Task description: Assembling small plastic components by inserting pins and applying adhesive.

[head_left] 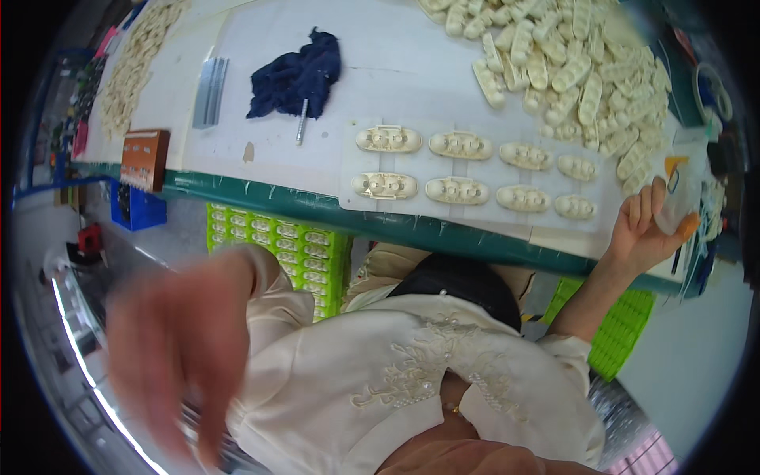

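Close to the camera at the lower left, my left hand [182, 348] is raised off the table and smeared by motion, so its fingers cannot be read. At the table's right end my right hand [640, 233] has its fingers and thumb around a translucent plastic piece [674, 204], whose exact kind I cannot make out. To the left of that hand, a pale flat tray [475, 169] lies along the table's front edge. It bears two rows of cream oval plastic housings [457, 190] with their hollow, fitted sides facing up.
A large heap of cream plastic parts [590, 75] covers the back right. Further left are a dark blue cloth [297, 79], a metal rod [302, 123], grey metal strips [210, 93] and a brown block [144, 158]. Green trays [301, 249] filled with parts stand below the table's green edge [269, 206].
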Demonstrator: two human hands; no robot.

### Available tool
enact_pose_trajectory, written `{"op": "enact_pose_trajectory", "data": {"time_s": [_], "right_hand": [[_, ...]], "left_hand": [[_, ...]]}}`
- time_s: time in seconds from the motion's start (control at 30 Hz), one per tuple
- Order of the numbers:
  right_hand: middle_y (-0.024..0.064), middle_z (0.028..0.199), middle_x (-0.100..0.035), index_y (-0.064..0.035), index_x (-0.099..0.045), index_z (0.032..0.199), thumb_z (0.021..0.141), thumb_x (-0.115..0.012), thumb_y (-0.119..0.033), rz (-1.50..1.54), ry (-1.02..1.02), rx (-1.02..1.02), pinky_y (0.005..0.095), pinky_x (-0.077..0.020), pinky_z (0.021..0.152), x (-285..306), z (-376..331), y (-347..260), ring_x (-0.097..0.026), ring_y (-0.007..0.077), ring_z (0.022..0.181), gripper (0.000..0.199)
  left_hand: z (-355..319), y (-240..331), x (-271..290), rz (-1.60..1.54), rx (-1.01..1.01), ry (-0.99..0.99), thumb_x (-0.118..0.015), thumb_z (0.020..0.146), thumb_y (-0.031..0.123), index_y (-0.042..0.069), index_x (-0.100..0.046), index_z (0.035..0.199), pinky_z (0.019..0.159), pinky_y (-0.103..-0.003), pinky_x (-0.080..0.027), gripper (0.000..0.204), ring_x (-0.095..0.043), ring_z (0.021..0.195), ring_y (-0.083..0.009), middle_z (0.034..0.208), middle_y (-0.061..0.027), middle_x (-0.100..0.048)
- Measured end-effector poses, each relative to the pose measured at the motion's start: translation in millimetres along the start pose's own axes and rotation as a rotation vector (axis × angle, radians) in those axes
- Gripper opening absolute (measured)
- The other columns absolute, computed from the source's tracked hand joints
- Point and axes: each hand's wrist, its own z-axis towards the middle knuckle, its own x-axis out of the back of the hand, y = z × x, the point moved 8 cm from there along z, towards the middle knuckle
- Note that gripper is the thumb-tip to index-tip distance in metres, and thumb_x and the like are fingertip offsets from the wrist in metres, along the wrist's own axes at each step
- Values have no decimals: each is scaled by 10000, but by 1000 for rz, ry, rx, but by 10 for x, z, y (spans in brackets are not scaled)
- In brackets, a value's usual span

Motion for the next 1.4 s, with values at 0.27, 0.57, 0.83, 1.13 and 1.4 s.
{"op": "enact_pose_trajectory", "data": {"time_s": [0.27,0.57,0.83,1.13,1.4], "right_hand": [[28,665,-330,18,-352,1239,836,-578,-320,-101,132,45,186,-199,398,159,-135,5,-226,57,454,573],[40,677,-359,-24,-410,1202,841,-551,-373,-60,62,-22,177,-215,396,-36,-322,176,-245,58,457,521],[40,685,-343,-28,-390,1218,815,-598,-329,-16,93,-48,182,-224,391,-33,-431,266,-245,64,447,544],[28,663,-345,-32,-423,1180,830,-581,-326,0,82,30,183,-224,382,68,-458,6,-246,66,434,483],[37,654,-364,5,-432,1159,855,-541,-363,55,120,45,185,-226,378,345,-487,-71,-252,67,449,490]], "left_hand": [[254,356,-461,361,-288,-497,-486,893,162,-24,-524,933,693,-299,-494,194,-576,822,-206,880,-120,-584],[312,568,-372,383,-273,-448,-495,889,174,-15,-529,932,696,-294,-492,197,-577,820,-196,878,-110,-587],[319,678,-332,399,-309,-446,-503,885,185,-6,-535,930,699,-289,-491,199,-577,819,-188,876,-101,-590],[268,543,-338,361,-299,-380,-512,881,197,4,-540,929,703,-284,-489,201,-578,818,-179,875,-91,-593],[205,406,-438,316,-296,-339,-519,878,208,12,-545,927,706,-279,-488,203,-578,816,-170,873,-82,-596]]}}
